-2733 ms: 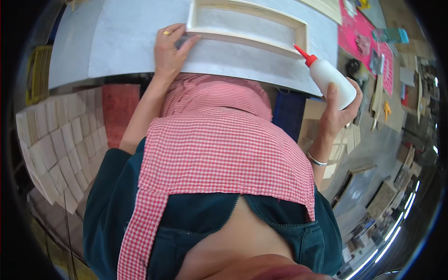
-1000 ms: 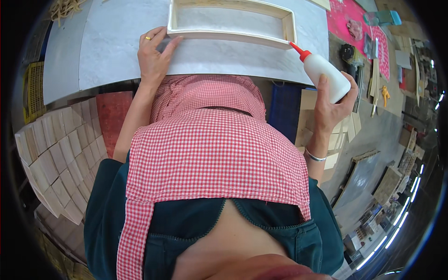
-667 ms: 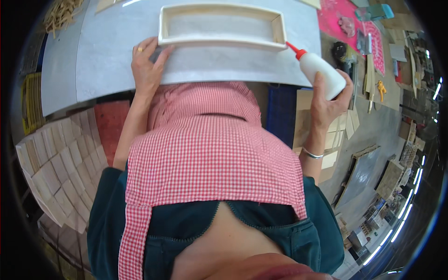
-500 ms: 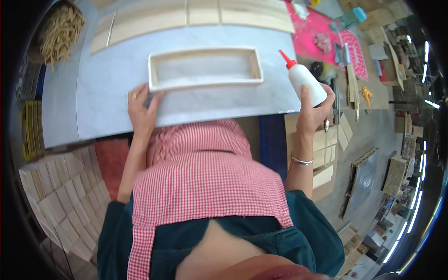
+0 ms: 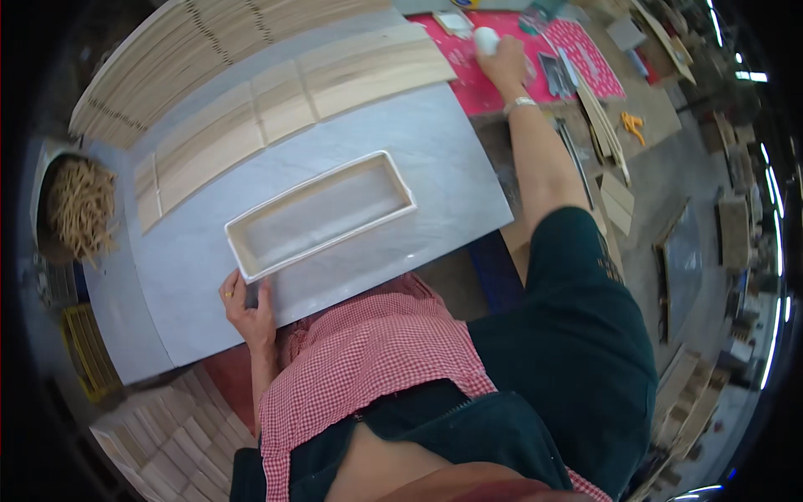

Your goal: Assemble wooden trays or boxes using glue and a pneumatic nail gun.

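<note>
On the grey tabletop lies a long rectangular wooden frame (image 5: 322,243) with low sides and pale rims, turned at a slant. At its near left corner rests my left hand (image 5: 248,316), thumb and fingers apart, the fingertips touching or close beside the wood. My right arm stretches to the far right, where my right hand (image 5: 507,67) is closed around a white squeeze bottle (image 5: 485,40). The bottle is over or on a pink sheet (image 5: 544,94); whether it touches the sheet I cannot tell. Its red nozzle is not visible here.
Flat wooden boards (image 5: 280,100) lie in a row behind the frame, with a large stack of slats (image 5: 159,75) farther back. A bin of wood strips (image 5: 84,205) stands left. Right are an orange clamp (image 5: 633,127) and long sticks (image 5: 604,134).
My right hand has carried the bottle from the table's near right side to the far pink sheet. The view has turned, so the table and frame now appear slanted. My left hand stays by the corner.
</note>
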`<control>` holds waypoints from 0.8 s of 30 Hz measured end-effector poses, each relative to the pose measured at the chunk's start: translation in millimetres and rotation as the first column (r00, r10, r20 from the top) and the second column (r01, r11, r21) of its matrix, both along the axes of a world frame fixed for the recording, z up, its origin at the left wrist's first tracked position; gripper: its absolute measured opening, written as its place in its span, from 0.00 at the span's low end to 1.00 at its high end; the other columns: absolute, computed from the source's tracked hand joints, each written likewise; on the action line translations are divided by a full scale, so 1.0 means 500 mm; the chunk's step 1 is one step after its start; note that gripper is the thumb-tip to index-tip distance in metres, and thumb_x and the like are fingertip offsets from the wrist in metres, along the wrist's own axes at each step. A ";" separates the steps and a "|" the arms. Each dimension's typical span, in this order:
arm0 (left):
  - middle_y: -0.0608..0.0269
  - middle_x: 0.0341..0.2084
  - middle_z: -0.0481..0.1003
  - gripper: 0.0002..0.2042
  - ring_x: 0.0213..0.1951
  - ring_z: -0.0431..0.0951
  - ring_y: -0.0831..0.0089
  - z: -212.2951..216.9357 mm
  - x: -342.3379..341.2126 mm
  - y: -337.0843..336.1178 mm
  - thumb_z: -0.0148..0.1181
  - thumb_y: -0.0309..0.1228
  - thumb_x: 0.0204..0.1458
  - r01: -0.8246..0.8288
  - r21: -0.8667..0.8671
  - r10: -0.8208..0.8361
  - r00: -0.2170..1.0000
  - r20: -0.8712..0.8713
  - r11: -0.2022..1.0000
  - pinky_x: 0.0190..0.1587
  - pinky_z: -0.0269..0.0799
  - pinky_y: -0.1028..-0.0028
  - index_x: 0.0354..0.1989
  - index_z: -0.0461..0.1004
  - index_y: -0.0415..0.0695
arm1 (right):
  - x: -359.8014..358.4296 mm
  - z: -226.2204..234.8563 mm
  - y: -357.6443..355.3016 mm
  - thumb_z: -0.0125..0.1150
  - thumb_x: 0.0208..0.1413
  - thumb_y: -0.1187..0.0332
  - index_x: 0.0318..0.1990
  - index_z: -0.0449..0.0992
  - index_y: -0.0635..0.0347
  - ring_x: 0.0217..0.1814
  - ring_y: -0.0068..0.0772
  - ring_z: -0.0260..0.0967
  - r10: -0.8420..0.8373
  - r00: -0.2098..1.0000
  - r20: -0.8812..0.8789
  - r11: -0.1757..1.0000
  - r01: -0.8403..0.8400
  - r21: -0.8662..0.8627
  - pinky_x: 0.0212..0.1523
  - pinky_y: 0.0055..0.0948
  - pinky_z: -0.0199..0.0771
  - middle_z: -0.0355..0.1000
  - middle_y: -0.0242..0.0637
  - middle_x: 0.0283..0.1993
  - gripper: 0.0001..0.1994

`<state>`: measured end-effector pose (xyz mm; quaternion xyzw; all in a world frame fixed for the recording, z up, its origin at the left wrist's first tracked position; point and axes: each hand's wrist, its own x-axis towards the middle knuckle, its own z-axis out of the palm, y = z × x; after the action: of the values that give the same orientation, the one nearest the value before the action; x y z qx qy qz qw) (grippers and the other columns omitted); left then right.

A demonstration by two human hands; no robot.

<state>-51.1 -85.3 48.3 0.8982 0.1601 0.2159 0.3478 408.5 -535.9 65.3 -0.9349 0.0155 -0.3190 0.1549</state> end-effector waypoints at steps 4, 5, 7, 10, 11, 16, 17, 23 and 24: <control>0.53 0.52 0.73 0.20 0.53 0.72 0.60 -0.018 -0.011 0.018 0.67 0.28 0.55 -0.005 -0.026 0.003 0.999 -0.042 1.000 0.57 0.67 0.67 0.56 0.76 0.36 | -0.059 0.096 0.063 0.47 0.57 0.39 0.49 0.79 0.59 0.48 0.58 0.75 -0.128 0.904 -0.407 0.986 0.160 0.046 0.49 0.48 0.73 0.78 0.55 0.46 0.32; 0.53 0.52 0.73 0.20 0.53 0.72 0.60 -0.020 -0.020 0.020 0.67 0.29 0.56 -0.035 -0.029 0.034 0.999 -0.040 0.999 0.57 0.67 0.67 0.56 0.75 0.36 | -0.072 0.105 0.065 0.51 0.57 0.43 0.48 0.79 0.60 0.46 0.56 0.75 -0.137 0.910 -0.391 0.990 0.143 -0.014 0.47 0.47 0.74 0.78 0.53 0.45 0.29; 0.53 0.52 0.73 0.20 0.54 0.72 0.60 -0.020 -0.013 0.017 0.66 0.29 0.57 -0.039 -0.030 0.038 0.999 -0.035 0.999 0.58 0.67 0.67 0.57 0.75 0.36 | -0.110 0.075 -0.004 0.54 0.57 0.46 0.47 0.79 0.62 0.45 0.54 0.75 -0.166 0.911 -0.376 0.986 0.150 -0.073 0.44 0.45 0.75 0.78 0.52 0.45 0.26; 0.53 0.52 0.72 0.21 0.54 0.72 0.60 -0.004 0.002 0.011 0.65 0.32 0.59 -0.054 -0.010 0.053 0.995 -0.086 0.999 0.59 0.66 0.66 0.58 0.73 0.37 | -0.285 -0.011 -0.247 0.63 0.49 0.47 0.39 0.80 0.67 0.37 0.50 0.76 -0.411 0.903 -0.121 0.904 0.386 -0.185 0.40 0.39 0.75 0.79 0.50 0.35 0.26; 0.53 0.52 0.72 0.21 0.54 0.72 0.60 -0.003 0.014 0.004 0.64 0.33 0.60 -0.050 -0.006 0.049 0.994 -0.096 0.999 0.59 0.66 0.66 0.59 0.73 0.37 | -0.353 -0.012 -0.324 0.66 0.47 0.48 0.36 0.81 0.68 0.34 0.49 0.76 -0.487 0.873 -0.023 0.855 0.472 -0.215 0.38 0.37 0.75 0.79 0.49 0.31 0.26; 0.53 0.53 0.72 0.21 0.54 0.72 0.60 -0.001 0.006 0.008 0.63 0.34 0.61 -0.065 0.022 0.068 0.987 -0.149 0.998 0.60 0.66 0.64 0.60 0.71 0.38 | -0.677 -0.077 -0.543 0.66 0.47 0.53 0.36 0.81 0.70 0.37 0.47 0.77 -0.696 0.674 -0.247 0.670 0.734 0.113 0.41 0.37 0.76 0.79 0.49 0.34 0.23; 0.53 0.53 0.72 0.21 0.54 0.72 0.60 0.001 0.000 0.011 0.63 0.34 0.61 -0.061 0.027 0.064 0.987 -0.150 0.998 0.60 0.66 0.64 0.60 0.71 0.38 | -0.743 -0.126 -0.579 0.64 0.49 0.55 0.36 0.81 0.69 0.37 0.50 0.77 -0.687 0.601 -0.408 0.626 0.775 0.088 0.40 0.39 0.77 0.79 0.50 0.35 0.21; 0.53 0.52 0.72 0.20 0.53 0.72 0.60 -0.010 -0.001 0.016 0.62 0.34 0.61 -0.035 0.077 0.044 0.992 -0.119 0.996 0.59 0.66 0.64 0.59 0.72 0.38 | -0.908 -0.280 -0.609 0.58 0.57 0.54 0.40 0.81 0.70 0.42 0.53 0.77 -0.576 0.356 -0.735 0.465 0.883 0.063 0.46 0.42 0.76 0.79 0.53 0.40 0.22; 0.53 0.51 0.72 0.20 0.53 0.72 0.60 -0.010 0.000 0.015 0.61 0.33 0.61 -0.041 0.079 0.050 0.991 -0.122 0.996 0.59 0.66 0.64 0.59 0.72 0.38 | -0.906 -0.273 -0.594 0.58 0.57 0.52 0.41 0.81 0.71 0.44 0.53 0.77 -0.563 0.413 -0.716 0.441 0.883 0.163 0.47 0.42 0.76 0.79 0.54 0.41 0.24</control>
<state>-50.8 -77.9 43.5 0.9187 0.1934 0.1735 0.2974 -44.7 -832.9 -71.3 -0.7890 0.5691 -0.0439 0.2271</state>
